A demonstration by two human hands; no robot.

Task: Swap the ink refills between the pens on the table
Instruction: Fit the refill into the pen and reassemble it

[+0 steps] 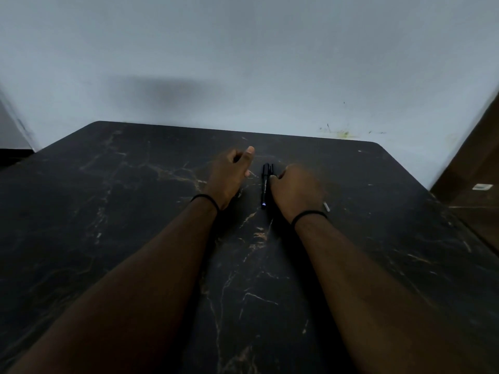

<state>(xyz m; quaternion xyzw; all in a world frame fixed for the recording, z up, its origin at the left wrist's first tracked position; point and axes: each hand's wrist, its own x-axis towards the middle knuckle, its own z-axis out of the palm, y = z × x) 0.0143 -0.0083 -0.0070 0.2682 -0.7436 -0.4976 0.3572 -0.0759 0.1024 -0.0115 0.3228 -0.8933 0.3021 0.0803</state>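
Two black pens (pixel 266 184) lie side by side on the black marble table (pixel 135 211), pointing away from me; the nearer end of one shows a small blue spot. My left hand (pixel 232 174) hovers just left of them, fingers loosely curled, thumb out, with nothing in it. To the right of the pens my right hand (pixel 297 190) is curled knuckles-up, its fingertips touching them. A small silvery tip (pixel 326 206) sticks out by the right wrist; whether the hand holds it is hidden.
The table's far edge meets a pale wall (pixel 243 63). A brown wooden door or panel (pixel 475 171) stands at the right. Both wrists wear thin black bands.
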